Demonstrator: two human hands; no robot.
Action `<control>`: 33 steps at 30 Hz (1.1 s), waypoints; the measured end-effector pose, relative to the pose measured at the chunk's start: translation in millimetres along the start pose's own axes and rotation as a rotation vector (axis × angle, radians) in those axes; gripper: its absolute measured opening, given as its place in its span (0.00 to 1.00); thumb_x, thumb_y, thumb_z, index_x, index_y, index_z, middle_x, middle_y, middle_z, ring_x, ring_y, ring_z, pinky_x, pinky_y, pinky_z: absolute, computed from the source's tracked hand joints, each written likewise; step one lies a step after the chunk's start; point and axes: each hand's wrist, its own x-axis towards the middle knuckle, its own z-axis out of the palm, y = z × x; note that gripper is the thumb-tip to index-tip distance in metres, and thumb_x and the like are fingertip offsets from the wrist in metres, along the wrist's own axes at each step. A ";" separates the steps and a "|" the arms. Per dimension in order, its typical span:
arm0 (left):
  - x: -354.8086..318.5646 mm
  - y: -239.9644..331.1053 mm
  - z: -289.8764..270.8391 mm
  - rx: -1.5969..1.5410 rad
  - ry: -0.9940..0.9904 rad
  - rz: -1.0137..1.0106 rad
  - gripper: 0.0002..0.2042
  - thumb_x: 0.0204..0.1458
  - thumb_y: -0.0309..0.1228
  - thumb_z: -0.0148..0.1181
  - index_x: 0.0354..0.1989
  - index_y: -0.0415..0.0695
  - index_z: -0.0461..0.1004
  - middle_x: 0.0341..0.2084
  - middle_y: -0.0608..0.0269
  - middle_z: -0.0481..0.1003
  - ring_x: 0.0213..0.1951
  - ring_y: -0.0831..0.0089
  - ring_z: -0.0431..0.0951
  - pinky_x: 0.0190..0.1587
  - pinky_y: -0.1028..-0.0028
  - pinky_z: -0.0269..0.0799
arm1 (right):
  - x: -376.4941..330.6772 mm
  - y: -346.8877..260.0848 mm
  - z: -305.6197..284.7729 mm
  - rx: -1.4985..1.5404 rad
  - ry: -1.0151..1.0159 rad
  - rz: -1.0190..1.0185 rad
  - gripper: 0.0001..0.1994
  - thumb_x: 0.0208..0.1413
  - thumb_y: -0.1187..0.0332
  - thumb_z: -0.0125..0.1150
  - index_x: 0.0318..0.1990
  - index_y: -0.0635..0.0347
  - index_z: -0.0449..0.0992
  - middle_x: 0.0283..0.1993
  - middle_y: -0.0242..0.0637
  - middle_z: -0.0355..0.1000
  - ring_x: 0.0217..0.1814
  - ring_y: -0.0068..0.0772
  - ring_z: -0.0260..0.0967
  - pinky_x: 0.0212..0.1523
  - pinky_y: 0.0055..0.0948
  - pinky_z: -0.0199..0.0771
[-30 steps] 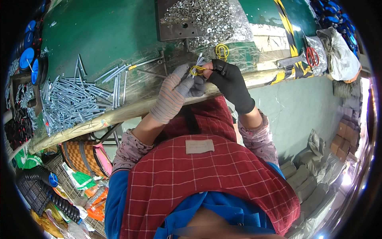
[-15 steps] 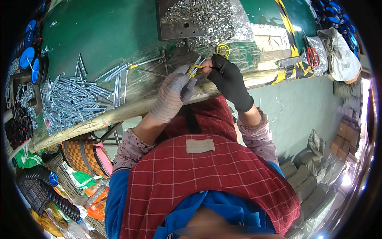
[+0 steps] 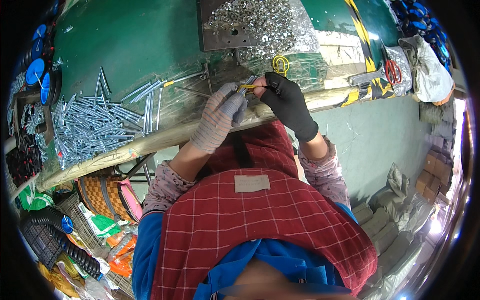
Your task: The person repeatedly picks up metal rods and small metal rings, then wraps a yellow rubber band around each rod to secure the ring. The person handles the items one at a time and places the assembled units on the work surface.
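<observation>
Close together at the table's near edge, both hands work on a small bunch of long silver bolts [image 3: 249, 79]. My left hand [image 3: 220, 115], in a grey striped glove, is closed round the bunch, and its fingers hide most of the shafts. A thin yellow band [image 3: 246, 86] passes across the bolts. Bare fingertips of my right hand [image 3: 285, 102], in a black glove, pinch the band's right side. Whether the band goes all the way round cannot be seen. Another looped yellow band [image 3: 281, 64] lies on the table just beyond my right hand.
A large heap of bolts [image 3: 95, 122] covers the table's left side. Small metal washers or nuts [image 3: 255, 25] are piled by a metal plate [image 3: 227, 37]. Red-handled scissors [image 3: 393, 71] lie at the right near striped tape [image 3: 367, 55]. Blue wheels [image 3: 35, 72] stand far left.
My left hand's fingers have shifted up and curled round the bolts. The yellow band now looks drawn in closer to them. My right hand has barely moved.
</observation>
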 end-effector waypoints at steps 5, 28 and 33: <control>2.2 -10.9 -3.1 0.011 0.056 0.015 0.13 0.57 0.22 0.55 0.51 0.42 0.68 0.27 0.70 0.70 0.27 0.83 0.67 0.30 0.81 0.65 | -0.3 2.3 2.2 0.063 -0.004 -0.018 0.06 0.60 0.74 0.60 0.43 0.66 0.76 0.36 0.31 0.75 0.40 0.18 0.69 0.43 0.22 0.70; 0.7 8.3 4.1 -0.306 -0.026 -0.189 0.09 0.60 0.37 0.56 0.43 0.48 0.70 0.26 0.70 0.70 0.25 0.82 0.68 0.26 0.83 0.61 | 3.7 6.3 6.4 0.160 -0.056 0.013 0.08 0.60 0.71 0.59 0.41 0.66 0.77 0.32 0.34 0.76 0.35 0.19 0.69 0.38 0.24 0.71; 2.8 7.1 -0.6 -0.387 -0.052 -0.226 0.08 0.58 0.33 0.55 0.44 0.47 0.70 0.26 0.70 0.70 0.24 0.81 0.68 0.26 0.82 0.62 | 4.3 9.5 5.1 0.225 -0.086 0.050 0.08 0.60 0.71 0.58 0.41 0.66 0.77 0.33 0.33 0.76 0.36 0.18 0.69 0.40 0.24 0.71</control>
